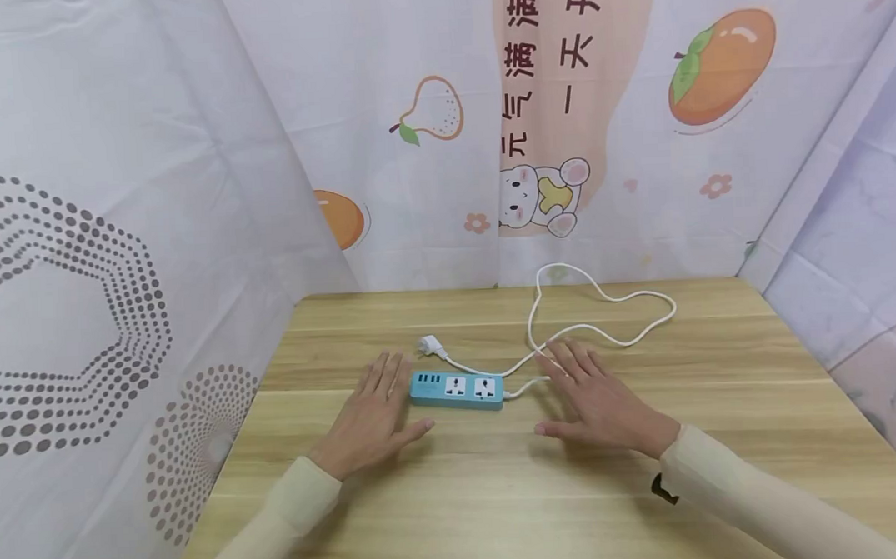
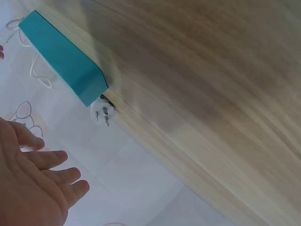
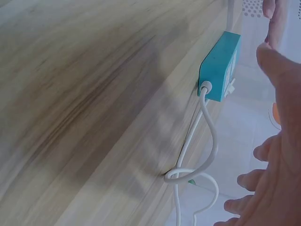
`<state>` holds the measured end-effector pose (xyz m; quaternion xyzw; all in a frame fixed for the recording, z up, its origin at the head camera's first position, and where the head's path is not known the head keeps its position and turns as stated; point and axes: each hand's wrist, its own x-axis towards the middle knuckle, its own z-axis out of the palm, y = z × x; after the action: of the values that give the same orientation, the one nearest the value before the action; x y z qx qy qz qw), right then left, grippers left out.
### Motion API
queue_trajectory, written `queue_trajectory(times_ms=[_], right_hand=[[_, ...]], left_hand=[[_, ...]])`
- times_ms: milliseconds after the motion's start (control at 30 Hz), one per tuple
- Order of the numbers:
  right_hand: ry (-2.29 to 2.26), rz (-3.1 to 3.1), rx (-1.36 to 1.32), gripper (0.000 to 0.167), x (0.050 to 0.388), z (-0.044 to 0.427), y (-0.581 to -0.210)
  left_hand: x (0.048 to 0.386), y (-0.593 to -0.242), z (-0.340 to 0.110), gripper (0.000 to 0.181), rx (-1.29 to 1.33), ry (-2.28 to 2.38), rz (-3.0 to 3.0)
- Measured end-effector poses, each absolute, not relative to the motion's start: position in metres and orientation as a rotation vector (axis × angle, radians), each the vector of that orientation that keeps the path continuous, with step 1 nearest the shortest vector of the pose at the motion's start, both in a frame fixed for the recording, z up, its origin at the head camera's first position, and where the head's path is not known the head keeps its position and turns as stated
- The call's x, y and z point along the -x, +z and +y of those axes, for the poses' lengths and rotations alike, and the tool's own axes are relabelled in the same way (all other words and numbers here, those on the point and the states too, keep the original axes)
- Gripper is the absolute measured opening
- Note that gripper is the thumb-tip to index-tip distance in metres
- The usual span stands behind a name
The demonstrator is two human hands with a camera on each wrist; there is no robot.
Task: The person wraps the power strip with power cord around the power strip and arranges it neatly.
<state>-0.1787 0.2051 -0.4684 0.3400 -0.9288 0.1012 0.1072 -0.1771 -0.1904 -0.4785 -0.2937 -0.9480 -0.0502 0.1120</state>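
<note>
A teal power strip (image 1: 456,390) with two white sockets and several USB ports lies on the wooden table. Its white cord (image 1: 589,327) loops out to the right and toward the back, and the white plug (image 1: 431,345) rests behind the strip's left end, prongs facing left. My left hand (image 1: 371,420) hovers just left of the strip, fingers spread, holding nothing. To the strip's right, my right hand (image 1: 599,402) is held over part of the cord with its fingers extended and nothing in its grasp. Both wrist views show a gap between palm and table.
The wooden table (image 1: 472,495) ends at a printed curtain (image 1: 429,188) along the back. Another patterned cloth (image 1: 212,198) hangs on the left side, and a pale one (image 1: 867,253) on the right. A small dark object (image 1: 663,488) shows beside the right sleeve.
</note>
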Motion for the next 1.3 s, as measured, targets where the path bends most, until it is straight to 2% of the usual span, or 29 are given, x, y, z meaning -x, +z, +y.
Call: queue_trajectory(times_ms=[567,1033,1300], right_hand=[[0.424,-2.658,-1.060,0.051,0.180,0.188,-0.468],[0.339,-2.658,-1.060,0.039,0.188,0.177,-0.477],[0.371,-2.694,-0.929,0.022,0.191,0.177,-0.483]], left_hand=[[0.179,-0.492,-0.177,0.086,0.939,-0.160,-2.797],[0.182,-0.494,-0.168,0.072,0.910,-0.118,-2.894],[0.195,-0.493,-0.160,0.064,0.932,-0.112,-2.821]])
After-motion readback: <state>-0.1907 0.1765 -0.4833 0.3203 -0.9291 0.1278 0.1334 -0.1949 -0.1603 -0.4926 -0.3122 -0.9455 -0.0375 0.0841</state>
